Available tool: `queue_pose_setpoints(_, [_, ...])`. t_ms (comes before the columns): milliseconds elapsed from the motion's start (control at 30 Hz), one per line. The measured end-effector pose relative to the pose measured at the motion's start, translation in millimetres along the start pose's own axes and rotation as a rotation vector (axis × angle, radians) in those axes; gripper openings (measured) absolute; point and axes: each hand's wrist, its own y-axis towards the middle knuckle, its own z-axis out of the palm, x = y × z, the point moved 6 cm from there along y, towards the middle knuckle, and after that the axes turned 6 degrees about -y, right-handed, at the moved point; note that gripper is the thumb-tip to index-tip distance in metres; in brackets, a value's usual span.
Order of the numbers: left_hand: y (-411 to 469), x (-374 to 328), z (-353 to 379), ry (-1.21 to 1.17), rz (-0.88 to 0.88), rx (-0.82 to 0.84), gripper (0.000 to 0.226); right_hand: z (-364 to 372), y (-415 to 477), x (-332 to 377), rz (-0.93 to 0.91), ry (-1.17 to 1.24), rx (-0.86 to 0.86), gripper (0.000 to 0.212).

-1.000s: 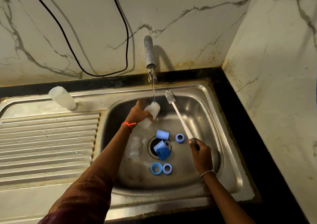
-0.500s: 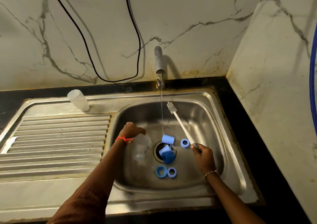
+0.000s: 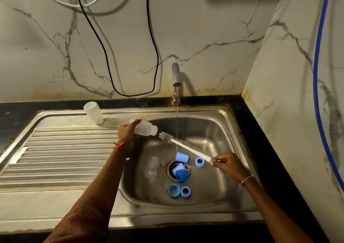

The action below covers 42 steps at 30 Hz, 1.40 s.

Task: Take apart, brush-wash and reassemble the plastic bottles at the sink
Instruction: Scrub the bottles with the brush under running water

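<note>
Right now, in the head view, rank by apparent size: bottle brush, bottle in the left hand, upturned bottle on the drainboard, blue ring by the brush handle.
1. bottle brush, longest.
2. held bottle and upturned bottle: alike; the left hand hides part of the held one, so unranked.
3. blue ring, smallest.

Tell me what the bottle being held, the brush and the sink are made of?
The held bottle: probably plastic, cloudy and see-through. The brush: smooth white handle looks plastic; grey bristles maybe silicone or nylon, hard to tell. The sink: metal, likely stainless steel, shiny grey with reflections.
</note>
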Motion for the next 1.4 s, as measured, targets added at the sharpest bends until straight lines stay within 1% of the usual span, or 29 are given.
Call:
queue_pose_setpoints(100, [-6.5, -6.6, 2.0, -0.123, -0.043, 0.019, 0.047, -16.2, -8.2, 9.3, -0.034, 0.068, -0.053, 0.006])
queue_pose_setpoints(167, [-7.9, -8.1, 2.1, -0.149, -0.070, 0.024, 0.053, -22.8, -12.2, 13.9, -0.025, 0.101, -0.070, 0.006])
queue_pose_setpoints(233, [-10.7, -7.4, 2.4, -0.181, -0.093, 0.038, 0.058, -26.3, -16.6, 20.5, -0.035, 0.117, -0.057, 0.009])
queue_pose_setpoints(300, [-12.9, -6.0, 4.3, -0.245, -0.112, 0.075, 0.055, -27.1, -20.0, 25.7, -0.050, 0.108, -0.042, 0.012])
queue_pose_setpoints(400, [-16.7, -4.4, 6.4, -0.318, -0.157, 0.105, 0.057, -26.2, -23.1, 33.2, -0.065, 0.100, -0.037, 0.015])
queue_pose_setpoints(567, [-29.2, -10.6, 16.1, -0.282, -0.153, 0.218, 0.058, -23.9, -26.5, 43.8, -0.103, 0.089, -0.022, 0.016])
queue_pose_setpoints(700, [-38.7, -14.1, 26.8, -0.339, -0.123, 0.300, 0.058, -16.8, -28.8, 54.1, -0.167, 0.088, -0.036, 0.020])
queue_pose_setpoints(767, [-45.2, -14.0, 33.2, -0.335, -0.113, 0.355, 0.057, -13.1, -29.7, 61.1, -0.192, 0.110, -0.042, 0.014])
queue_pose_setpoints(833, [-52.4, -11.9, 40.6, -0.332, -0.117, 0.396, 0.049, -8.3, -29.0, 71.3, -0.221, 0.121, -0.036, 0.009])
queue_pose_setpoints(933, [-60.4, -14.3, 48.6, -0.523, -0.160, 0.388, 0.032, -1.4, -23.9, 78.6, -0.200, 0.163, -0.046, 0.011])
queue_pose_setpoints(1000, [-61.3, -17.3, 50.3, -0.612, -0.176, 0.391, 0.031, 2.4, -21.8, 74.3, -0.138, 0.241, -0.040, 0.013])
queue_pose_setpoints(1100, [-59.9, -19.8, 48.2, -0.656, -0.170, 0.392, 0.041, 8.7, -23.5, 69.2, -0.066, 0.331, -0.014, 0.010])
queue_pose_setpoints(1233, [-59.5, -21.6, 48.2, -0.733, -0.197, 0.399, 0.040, 20.6, -24.4, 68.8, -0.039, 0.422, -0.008, 0.010])
queue_pose_setpoints(1300, [-58.8, -24.3, 49.5, -0.734, -0.196, 0.397, 0.037, 25.1, -25.6, 69.6, -0.039, 0.456, -0.066, 0.009])
queue_pose_setpoints(1400, [-55.2, -32.0, 48.0, -0.664, -0.136, 0.388, 0.035, 28.9, -27.0, 75.7, -0.103, 0.453, -0.166, 0.008])
